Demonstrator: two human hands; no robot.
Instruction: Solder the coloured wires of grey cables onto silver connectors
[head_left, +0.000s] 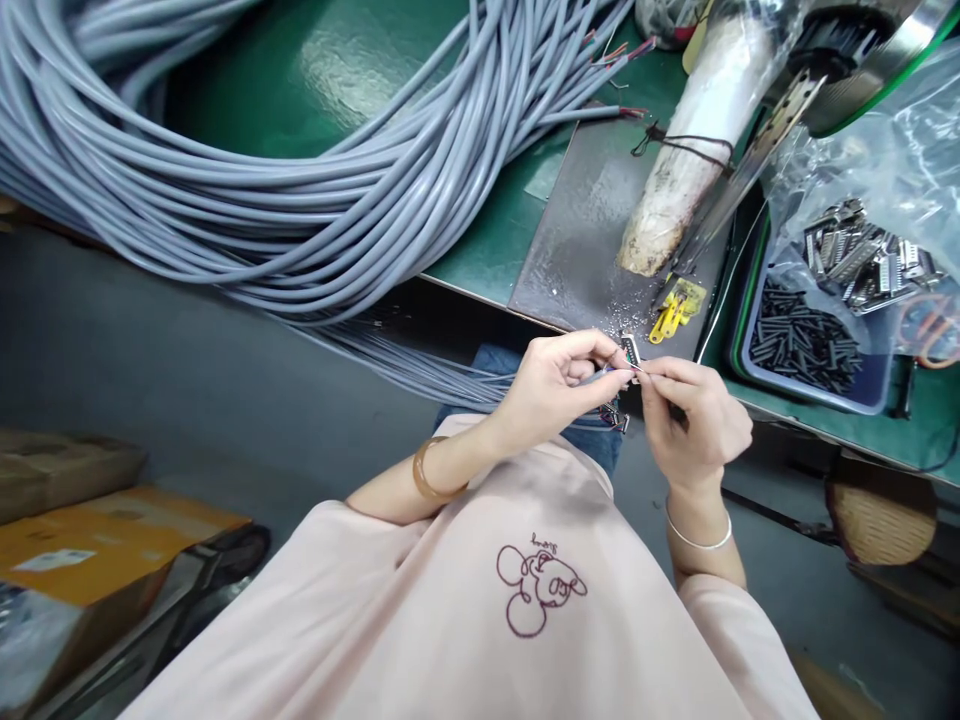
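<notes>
Pale pink shirt (420,640) fills the near ground, a dark line-drawn figure across its front, and out from it come two bare arms, a brown bangle (421,470) on the left, a thin bracelet (701,545) on the right. Beyond the hem, blue jeans (592,450), with small metal-ended pieces (616,415) just above them, below the hands. Now the hands, nearly fingertip to fingertip! Left hand (551,378): thumb and forefinger pinched on thin wires (606,371). Right hand (694,415): thumb and forefinger pressed together on what looks like a fine strand, its far end too small to follow. And the small connector (631,350) sits right at the left fingertips, just beyond the meeting point of the two pinches. Further on, the yellow clips (676,310) lie on the dark plate (574,225); to the right, a blue tray (806,395) holds black sleeves (802,340), metal parts (862,255) beside them on plastic. Over on the left, thick grey cables (360,210) sweep across the green table (300,90).
</notes>
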